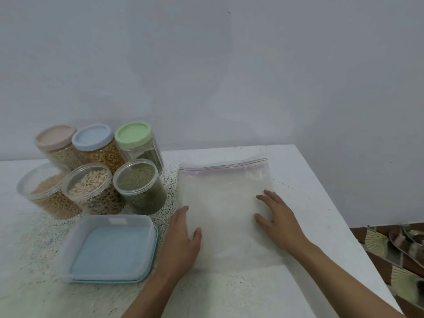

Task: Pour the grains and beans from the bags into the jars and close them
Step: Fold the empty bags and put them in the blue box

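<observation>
Hands, left and right, flat on zip bag.

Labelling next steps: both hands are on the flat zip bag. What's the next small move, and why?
Probably grip the zip bag by its top edge and lift it upright. It lies flat, its seal looks closed, and the left hand and right hand only rest open on it. The blue-lidded container has its lid on.

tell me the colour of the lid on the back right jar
Pale green round plastic lid, best seen in the head view.
</observation>
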`<action>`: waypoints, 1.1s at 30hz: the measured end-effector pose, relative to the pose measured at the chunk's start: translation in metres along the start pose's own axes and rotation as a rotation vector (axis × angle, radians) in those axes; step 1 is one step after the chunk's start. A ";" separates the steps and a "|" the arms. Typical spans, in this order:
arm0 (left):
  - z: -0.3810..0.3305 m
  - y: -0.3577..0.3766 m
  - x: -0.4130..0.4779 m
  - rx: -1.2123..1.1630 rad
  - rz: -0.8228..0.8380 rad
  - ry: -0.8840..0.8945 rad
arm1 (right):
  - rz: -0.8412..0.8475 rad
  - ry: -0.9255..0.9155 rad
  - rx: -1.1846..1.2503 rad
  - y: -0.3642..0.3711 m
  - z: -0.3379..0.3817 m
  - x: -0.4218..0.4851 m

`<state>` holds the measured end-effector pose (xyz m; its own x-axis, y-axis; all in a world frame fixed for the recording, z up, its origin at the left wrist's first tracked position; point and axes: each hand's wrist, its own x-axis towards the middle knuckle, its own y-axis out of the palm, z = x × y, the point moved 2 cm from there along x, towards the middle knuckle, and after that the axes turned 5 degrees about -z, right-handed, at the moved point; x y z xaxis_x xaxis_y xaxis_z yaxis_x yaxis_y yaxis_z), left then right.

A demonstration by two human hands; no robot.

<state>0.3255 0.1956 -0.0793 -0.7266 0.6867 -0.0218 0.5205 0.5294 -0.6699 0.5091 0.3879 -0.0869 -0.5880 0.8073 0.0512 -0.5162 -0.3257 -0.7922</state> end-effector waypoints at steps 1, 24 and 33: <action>-0.004 0.000 0.004 -0.020 -0.014 -0.014 | -0.001 -0.005 -0.001 -0.002 0.000 0.006; 0.004 -0.003 -0.007 0.404 0.318 0.479 | -0.019 -0.050 0.041 -0.014 -0.027 0.000; 0.011 -0.011 -0.005 0.471 0.264 0.632 | -0.185 -0.374 -0.102 -0.008 -0.014 -0.009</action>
<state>0.3181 0.1806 -0.0800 -0.1448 0.9839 0.1049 0.2945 0.1441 -0.9447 0.5270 0.3903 -0.0897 -0.6863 0.6075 0.3998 -0.5808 -0.1270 -0.8041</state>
